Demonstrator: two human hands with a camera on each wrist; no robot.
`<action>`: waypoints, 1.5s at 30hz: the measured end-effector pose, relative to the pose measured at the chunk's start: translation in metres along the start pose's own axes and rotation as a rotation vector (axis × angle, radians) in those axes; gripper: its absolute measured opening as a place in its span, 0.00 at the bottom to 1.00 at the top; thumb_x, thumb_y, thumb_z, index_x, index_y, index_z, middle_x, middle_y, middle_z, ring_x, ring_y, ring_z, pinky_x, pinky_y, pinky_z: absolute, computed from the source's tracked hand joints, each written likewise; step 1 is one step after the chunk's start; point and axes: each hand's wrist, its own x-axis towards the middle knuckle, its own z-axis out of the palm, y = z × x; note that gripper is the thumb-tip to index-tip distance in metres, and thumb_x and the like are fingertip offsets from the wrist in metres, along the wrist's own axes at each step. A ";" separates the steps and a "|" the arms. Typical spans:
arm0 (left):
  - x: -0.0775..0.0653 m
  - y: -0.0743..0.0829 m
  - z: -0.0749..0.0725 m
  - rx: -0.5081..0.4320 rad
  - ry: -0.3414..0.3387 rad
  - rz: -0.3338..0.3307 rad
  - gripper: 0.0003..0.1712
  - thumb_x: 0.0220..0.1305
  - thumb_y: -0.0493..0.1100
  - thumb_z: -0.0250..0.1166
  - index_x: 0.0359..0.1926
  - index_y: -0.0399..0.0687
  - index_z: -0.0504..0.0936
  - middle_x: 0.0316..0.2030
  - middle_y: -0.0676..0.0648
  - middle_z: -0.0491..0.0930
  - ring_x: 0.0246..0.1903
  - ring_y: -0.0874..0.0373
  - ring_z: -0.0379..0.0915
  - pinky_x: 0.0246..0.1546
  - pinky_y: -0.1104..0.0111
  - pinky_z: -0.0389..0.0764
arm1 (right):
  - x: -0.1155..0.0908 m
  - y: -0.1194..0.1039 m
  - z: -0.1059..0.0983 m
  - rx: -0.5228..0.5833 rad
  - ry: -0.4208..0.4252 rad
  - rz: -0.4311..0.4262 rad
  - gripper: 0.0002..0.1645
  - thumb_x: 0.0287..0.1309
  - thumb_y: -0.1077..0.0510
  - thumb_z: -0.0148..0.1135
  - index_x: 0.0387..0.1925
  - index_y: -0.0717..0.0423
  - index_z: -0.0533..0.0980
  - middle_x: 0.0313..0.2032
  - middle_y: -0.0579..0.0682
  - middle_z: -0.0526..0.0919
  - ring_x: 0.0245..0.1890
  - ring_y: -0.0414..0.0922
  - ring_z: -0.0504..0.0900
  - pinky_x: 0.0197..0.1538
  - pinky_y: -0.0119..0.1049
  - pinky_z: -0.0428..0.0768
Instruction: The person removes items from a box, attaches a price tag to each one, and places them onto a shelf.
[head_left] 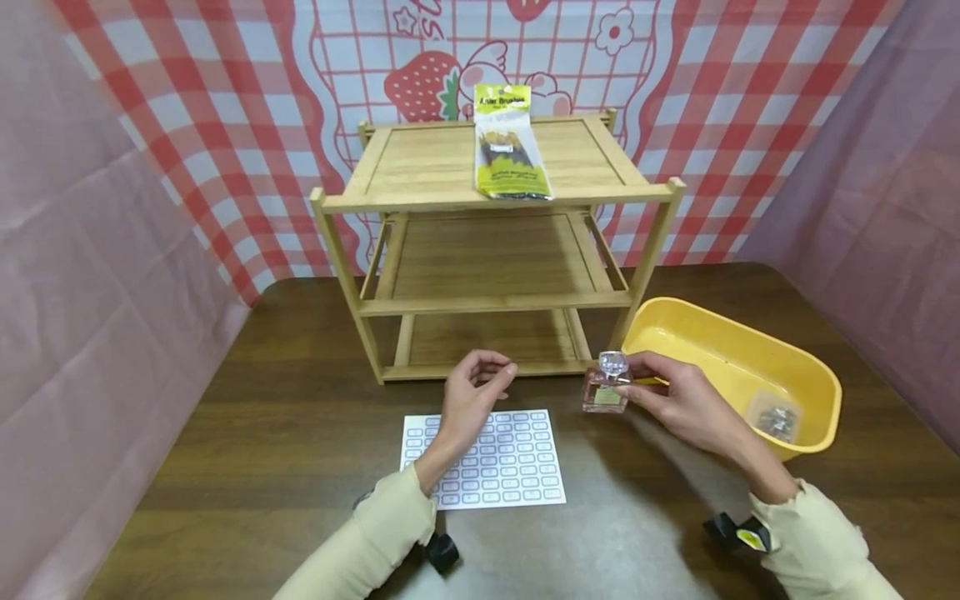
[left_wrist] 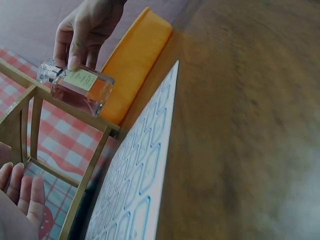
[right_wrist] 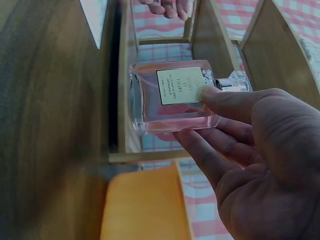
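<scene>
My right hand [head_left: 686, 402] pinches a perfume bottle [head_left: 604, 392] between thumb and fingers, upright above the table. The bottle has a faceted clear cap, pink liquid and a pale label, which the right wrist view shows close up with my thumb on the edge of the label [right_wrist: 179, 86]. My left hand [head_left: 468, 400] holds nothing; its fingers are loosely curled over the top of a white sheet of printed labels [head_left: 517, 467]. In the left wrist view its fingers [left_wrist: 25, 192] show at the lower left, apart from the bottle.
A three-tier wooden shelf [head_left: 495, 304] stands behind the hands, with a packet of artist brushes [head_left: 512, 171] on its top tier. To the right sits a yellow basin [head_left: 821, 375], in which lies a small clear container of metal bits [head_left: 776, 419]. Checked cloth [head_left: 225, 108] hangs behind.
</scene>
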 end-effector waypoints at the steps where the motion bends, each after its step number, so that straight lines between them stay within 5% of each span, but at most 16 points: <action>1: -0.001 0.000 -0.002 0.011 -0.001 0.001 0.11 0.69 0.34 0.68 0.48 0.30 0.80 0.43 0.39 0.84 0.39 0.58 0.79 0.41 0.59 0.88 | 0.000 0.001 0.002 -0.006 0.000 -0.008 0.13 0.57 0.72 0.73 0.44 0.63 0.83 0.40 0.49 0.87 0.40 0.36 0.81 0.44 0.23 0.81; 11: -0.007 0.002 -0.026 0.075 0.006 0.036 0.10 0.68 0.32 0.69 0.47 0.31 0.81 0.41 0.40 0.82 0.38 0.55 0.79 0.39 0.63 0.88 | 0.002 0.010 0.021 0.001 -0.017 -0.025 0.13 0.56 0.74 0.72 0.43 0.67 0.82 0.38 0.51 0.87 0.38 0.38 0.82 0.40 0.36 0.86; 28: -0.013 0.005 -0.067 0.142 0.095 0.056 0.10 0.66 0.30 0.68 0.46 0.29 0.81 0.39 0.38 0.83 0.36 0.58 0.79 0.37 0.66 0.87 | 0.004 0.014 0.030 -0.018 -0.036 0.025 0.12 0.59 0.70 0.72 0.45 0.64 0.82 0.39 0.48 0.87 0.38 0.40 0.81 0.42 0.38 0.85; 32: -0.014 0.003 -0.073 0.137 0.111 0.066 0.10 0.66 0.29 0.68 0.46 0.27 0.81 0.38 0.38 0.83 0.35 0.57 0.80 0.36 0.67 0.87 | 0.005 0.016 0.031 -0.016 -0.030 0.018 0.12 0.59 0.71 0.72 0.44 0.65 0.82 0.39 0.49 0.87 0.38 0.40 0.81 0.41 0.38 0.85; 39: -0.014 0.002 -0.077 0.131 0.117 0.035 0.10 0.66 0.30 0.68 0.46 0.28 0.81 0.38 0.38 0.83 0.38 0.40 0.80 0.36 0.67 0.87 | 0.004 0.019 0.031 0.009 -0.032 0.007 0.12 0.59 0.73 0.71 0.44 0.66 0.81 0.38 0.50 0.86 0.38 0.39 0.80 0.41 0.36 0.85; 45: -0.014 0.002 -0.077 0.140 0.132 0.017 0.10 0.66 0.30 0.68 0.46 0.28 0.81 0.38 0.37 0.84 0.38 0.39 0.81 0.34 0.69 0.86 | 0.003 0.021 0.030 0.043 -0.050 0.024 0.11 0.61 0.72 0.70 0.45 0.66 0.81 0.39 0.51 0.86 0.39 0.39 0.81 0.43 0.32 0.85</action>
